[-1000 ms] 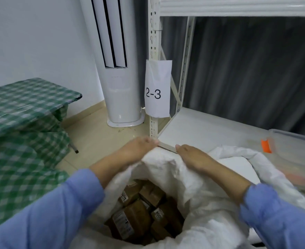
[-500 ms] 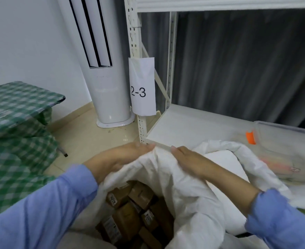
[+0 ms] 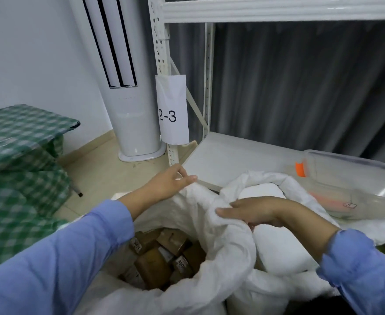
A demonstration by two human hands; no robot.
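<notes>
A large white woven sack [image 3: 221, 253] stands open in front of me, its rim rolled down. Inside lie several small brown cardboard boxes [image 3: 162, 253] with white labels. My left hand [image 3: 169, 180] pinches the far left edge of the sack's rim between thumb and fingers. My right hand [image 3: 252, 212] grips a bunched fold of the rim on the right side, fingers curled into the cloth. A second white sack [image 3: 275, 251] sits right behind the first, partly under my right forearm.
A white metal shelf rack [image 3: 232, 155] with a paper tag "2-3" [image 3: 172, 110] stands ahead. A clear plastic bin [image 3: 355, 189] with an orange clip lies on its lower shelf. A white tower air conditioner [image 3: 128, 98] is at left, beside a green checked table [image 3: 16, 137].
My hands have moved apart along the sack's rim: the left stays at the far edge, the right has pulled back and to the right with a fold, widening the mouth.
</notes>
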